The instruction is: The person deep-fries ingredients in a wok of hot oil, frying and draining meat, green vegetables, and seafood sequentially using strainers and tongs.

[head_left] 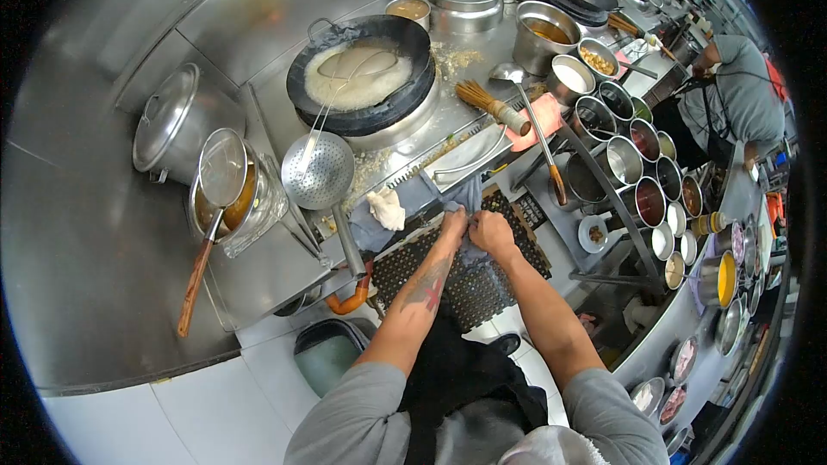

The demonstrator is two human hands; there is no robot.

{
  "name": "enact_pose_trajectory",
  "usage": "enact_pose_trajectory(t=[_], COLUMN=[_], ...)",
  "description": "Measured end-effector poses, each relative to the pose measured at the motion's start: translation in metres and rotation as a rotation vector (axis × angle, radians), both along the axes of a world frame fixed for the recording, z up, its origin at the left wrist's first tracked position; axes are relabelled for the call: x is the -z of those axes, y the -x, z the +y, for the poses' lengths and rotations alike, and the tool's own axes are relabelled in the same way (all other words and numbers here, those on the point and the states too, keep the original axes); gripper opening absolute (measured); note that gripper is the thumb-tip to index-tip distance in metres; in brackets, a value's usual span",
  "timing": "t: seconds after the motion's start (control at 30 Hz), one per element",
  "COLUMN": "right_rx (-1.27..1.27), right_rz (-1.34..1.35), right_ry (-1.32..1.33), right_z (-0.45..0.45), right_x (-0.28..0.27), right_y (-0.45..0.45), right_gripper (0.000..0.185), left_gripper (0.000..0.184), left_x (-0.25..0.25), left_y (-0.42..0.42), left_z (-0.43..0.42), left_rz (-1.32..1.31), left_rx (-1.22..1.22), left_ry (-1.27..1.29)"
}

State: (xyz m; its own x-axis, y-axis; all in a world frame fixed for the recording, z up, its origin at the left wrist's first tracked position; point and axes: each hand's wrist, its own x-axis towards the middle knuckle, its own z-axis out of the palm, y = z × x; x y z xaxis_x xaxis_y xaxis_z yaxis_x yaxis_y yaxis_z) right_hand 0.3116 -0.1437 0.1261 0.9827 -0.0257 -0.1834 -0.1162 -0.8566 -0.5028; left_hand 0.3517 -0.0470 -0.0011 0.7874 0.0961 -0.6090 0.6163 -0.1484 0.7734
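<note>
"How far open are the fingers on your feed?"

"Hardly at all. I have the left hand (454, 224) curled tight with a grey cloth (466, 195) bunched in it, and the right hand (492, 231) just beside, closed on the same cloth. I can't make out every fingertip."

"Where's the cloth?"

"At the front edge of the steel desk (388, 157), part of it hanging below my fists above a black perforated mat (474, 301)."

"What's nearby?"

"A white rag (386, 208) at that front edge, left of my hands; then a perforated ladle (318, 170), its handle jutting past the edge. The wok (412, 39) sits farther back."
</note>
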Motion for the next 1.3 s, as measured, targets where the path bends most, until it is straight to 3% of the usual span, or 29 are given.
enact_pose_trajectory(t=[0.03,0.1,0.13,0.17,0.2,0.23,0.27,0.3,0.33,0.37,0.43,0.5,0.57,0.63,0.67,0.7,0.77,0.83,0.9,0.97,1.0,1.07,1.13,1.2,1.27,1.3], right_rx=[-0.003,0.001,0.055,0.066,0.243,0.422,0.410,0.397,0.377,0.367,0.112,0.167,-0.068,-0.147,-0.175,-0.197,-0.223,-0.211,-0.264,-0.405,-0.415,-0.665,-0.640,-0.489,-0.343,-0.194], right_rz=[-0.004,0.113,0.132,0.229,0.319,0.402,0.409,0.336,0.256,0.262,-0.352,-0.355,0.041,0.050,0.070,0.094,0.131,0.151,0.127,0.316,0.310,0.346,0.469,0.398,0.348,0.506], right_ry=[0.009,-0.088,-0.110,-0.301,-0.671,-1.042,-1.058,-0.715,-0.376,-0.394,0.134,0.038,-0.233,-0.308,-0.303,-0.304,-0.308,-0.259,-0.267,-0.262,-0.254,-0.447,-0.357,-0.327,-0.036,-0.072], right_z=[-0.004,-0.012,-0.015,-0.022,-0.026,-0.031,-0.038,-0.044,-0.044,-0.038,-0.029,-0.031,-0.047,-0.059,-0.064,-0.067,-0.065,-0.068,-0.068,-0.070,-0.077,-0.097,-0.129,-0.174,-0.237,-0.262], right_x=[-0.015,-0.035,-0.035,-0.045,-0.029,-0.002,0.036,0.077,0.099,0.088,0.041,0.029,0.025,0.036,0.030,0.025,0.016,0.019,0.036,0.049,0.047,0.048,0.052,0.101,0.148,0.130], right_y=[-0.001,-0.001,-0.001,-0.002,0.000,-0.002,-0.005,-0.009,-0.009,0.002,0.019,0.013,-0.002,-0.026,-0.038,-0.046,-0.059,-0.077,-0.087,-0.103,-0.105,-0.090,-0.078,-0.053,-0.017,0.002], right_gripper=[0.020,0.026,0.028,0.032,0.035,0.040,0.040,0.043,0.047,0.047,0.035,0.033,0.030,0.028,0.029,0.030,0.033,0.036,0.038,0.047,0.047,0.061,0.072,0.069,0.058,0.052], left_gripper=[0.070,0.067,0.066,0.064,0.060,0.057,0.054,0.051,0.051,0.044,0.038,0.031,0.031,0.033,0.034,0.034,0.035,0.032,0.021,0.018,0.020,0.027,0.041,0.067,0.070,0.074], left_x=[0.018,0.026,0.005,-0.015,-0.036,-0.049,-0.061,-0.062,-0.048,-0.021,-0.017,-0.049,-0.055,-0.099,-0.117,-0.129,-0.142,-0.138,-0.137,-0.151,-0.190,-0.195,-0.231,-0.240,-0.239,-0.236], left_y=[-0.018,-0.042,-0.040,-0.031,-0.018,-0.003,0.012,0.025,0.028,0.030,0.030,0.029,0.024,0.022,0.022,0.019,0.014,0.006,0.000,-0.013,-0.019,-0.041,-0.059,-0.080,-0.092,-0.097], left_z=[0.001,0.005,0.000,-0.002,0.002,-0.006,-0.014,-0.040,-0.049,-0.050,-0.043,-0.028,-0.020,-0.012,-0.014,-0.012,0.000,0.022,0.046,0.074,0.076,0.121,0.145,0.184,0.210,0.218], left_rz=[-0.028,-0.019,0.015,0.046,0.208,0.253,0.298,0.221,0.214,0.135,0.037,0.139,0.125,0.156,0.076,0.074,-0.110,-0.183,-0.403,-0.520,-0.566,-0.632,-0.531,-0.281,-0.166,-0.031], left_rx=[-0.006,0.339,0.050,-0.248,0.025,0.059,0.094,-0.127,-0.136,-0.251,-0.375,-0.212,-0.109,0.064,0.098,0.074,0.070,0.015,-0.047,-0.062,-0.063,-0.040,-0.074,-0.102,-0.057,-0.002], left_ry=[-0.164,-0.486,0.104,0.685,1.207,1.233,1.258,0.799,0.780,0.678,0.565,0.405,0.345,0.205,-0.061,-0.081,-0.467,-0.295,-0.309,-0.662,-0.697,-1.117,-1.421,-1.525,-1.492,-1.468])
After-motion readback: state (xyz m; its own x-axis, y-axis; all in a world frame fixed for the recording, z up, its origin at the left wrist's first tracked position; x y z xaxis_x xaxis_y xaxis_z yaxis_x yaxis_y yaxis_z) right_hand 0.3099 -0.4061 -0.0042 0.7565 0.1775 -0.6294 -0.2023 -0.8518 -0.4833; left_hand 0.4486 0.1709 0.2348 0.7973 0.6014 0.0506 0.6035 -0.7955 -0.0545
